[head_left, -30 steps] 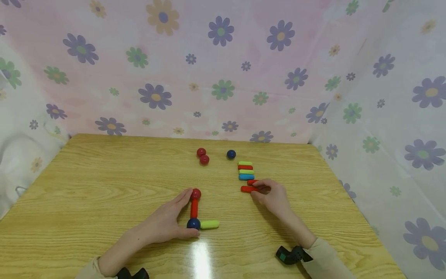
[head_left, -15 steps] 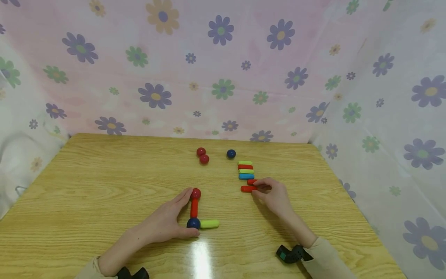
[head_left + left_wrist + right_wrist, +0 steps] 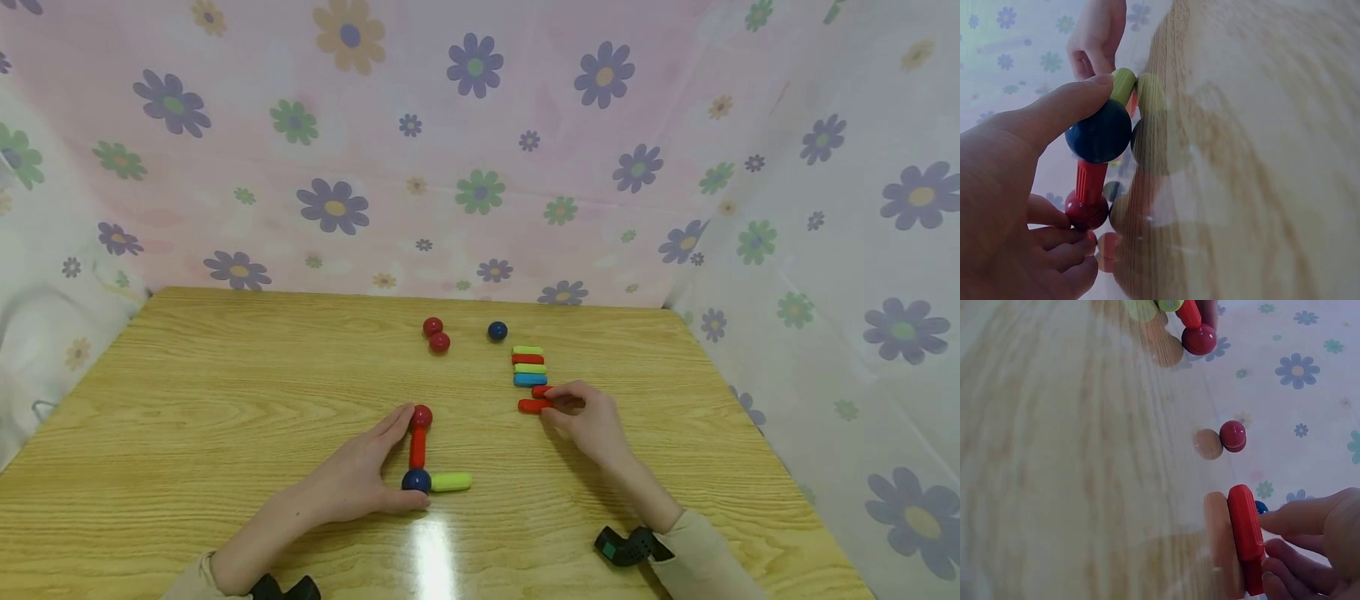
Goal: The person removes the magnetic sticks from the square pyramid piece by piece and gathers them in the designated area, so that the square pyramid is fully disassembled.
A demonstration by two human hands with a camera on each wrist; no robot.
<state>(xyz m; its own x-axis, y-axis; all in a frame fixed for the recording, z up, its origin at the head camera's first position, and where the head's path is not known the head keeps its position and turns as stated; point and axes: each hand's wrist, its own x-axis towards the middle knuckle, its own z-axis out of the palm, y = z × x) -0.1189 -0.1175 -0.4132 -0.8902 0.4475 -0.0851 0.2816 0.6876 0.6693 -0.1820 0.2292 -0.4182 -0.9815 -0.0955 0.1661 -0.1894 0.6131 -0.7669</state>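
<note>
My left hand point(image 3: 367, 475) holds a joined piece lying on the table, thumb at its dark blue ball point(image 3: 416, 481) and fingertips at its red ball point(image 3: 422, 417). A red stick point(image 3: 1089, 181) links those two balls, and a yellow-green stick point(image 3: 452, 482) points right from the blue one. To the right, my right hand point(image 3: 592, 421) has thumb and fingers at two loose red sticks. It pinches the nearer red stick point(image 3: 532, 407); the farther red stick point(image 3: 541, 391) lies beside the fingertips. Fingers cover the right ends of both in the head view.
Behind the right hand, a blue stick point(image 3: 530, 380) lies in a row with yellow-green and red sticks point(image 3: 528, 360). Farther back are two loose red balls point(image 3: 439, 342) and a dark blue ball point(image 3: 497, 332). Flowered cloth point(image 3: 480, 192) hangs behind the wooden table point(image 3: 262, 375).
</note>
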